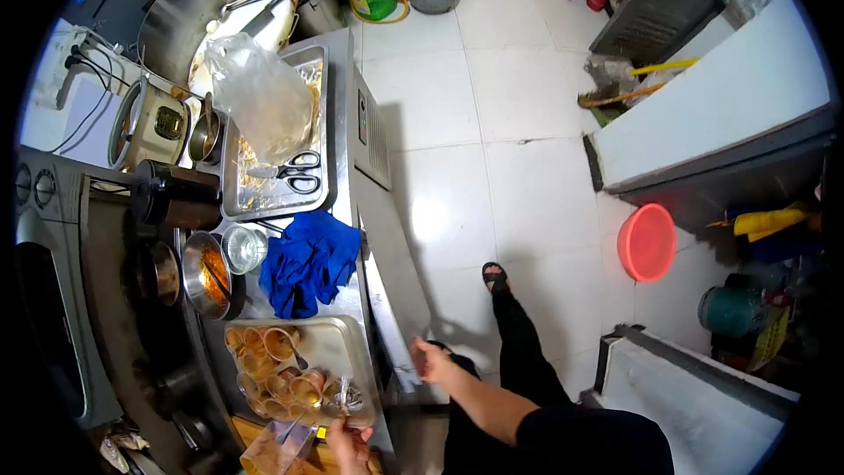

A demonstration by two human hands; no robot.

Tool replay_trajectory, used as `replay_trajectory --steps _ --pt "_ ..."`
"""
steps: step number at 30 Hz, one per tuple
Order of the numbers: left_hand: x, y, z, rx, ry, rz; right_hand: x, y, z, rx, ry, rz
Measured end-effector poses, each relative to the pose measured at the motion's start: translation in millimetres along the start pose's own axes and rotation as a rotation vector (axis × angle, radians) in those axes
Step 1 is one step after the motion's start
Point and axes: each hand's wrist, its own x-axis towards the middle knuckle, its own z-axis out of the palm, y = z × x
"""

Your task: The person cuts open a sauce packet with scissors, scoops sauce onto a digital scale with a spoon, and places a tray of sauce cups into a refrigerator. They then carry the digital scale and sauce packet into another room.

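My left hand [348, 447] is at the near right corner of a metal tray [356, 343]. Its fingers curl together beside a shiny silver piece [347, 396], and what they grip is not clear. Several small brown-tinted cups [280, 343] stand or lean in the tray, with spoon-like handles among them. A clear plastic bag [268, 450] with brownish contents lies below the tray, next to my left hand. My right hand [431, 362] hangs beside the counter edge, fingers apart and holding nothing I can see.
A blue cloth [309, 262] lies above the tray. Beyond it, scissors [294, 173] and a plastic bag [261, 97] rest on a second tray [323, 123]. A bowl of orange-red food [207, 274] sits at left. A pink basin [646, 243] is on the tiled floor.
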Motion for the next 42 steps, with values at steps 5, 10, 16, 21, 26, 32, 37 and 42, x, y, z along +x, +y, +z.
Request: replay_trajectory --steps 5,10,16,21,26,32,37,42 --pt "5 2 8 -0.064 0.008 0.013 -29 -173 -132 -0.35 0.189 -0.332" --pt "15 8 -9 -0.068 -0.179 -0.147 -130 -291 -102 -0.476 0.237 -0.477" --pt "10 11 6 -0.052 -0.274 0.003 -175 -376 -117 -0.322 0.431 -1.045" --pt "-9 17 18 -0.084 -0.154 -0.046 -203 -332 -115 -0.302 0.518 -0.974" --pt "-5 -3 10 -0.14 -0.214 -0.036 -205 -196 -53 -0.841 0.153 -0.693" --pt "-43 -19 24 -0.131 -0.211 0.013 -207 -18 52 -1.365 -0.404 -0.446" --pt "-88 -31 42 -0.08 -0.155 0.074 -250 9 90 -1.472 -0.379 -0.555" --pt "-126 -64 58 0.021 -0.186 0.096 -279 -3 46 -1.73 -0.162 -0.764"
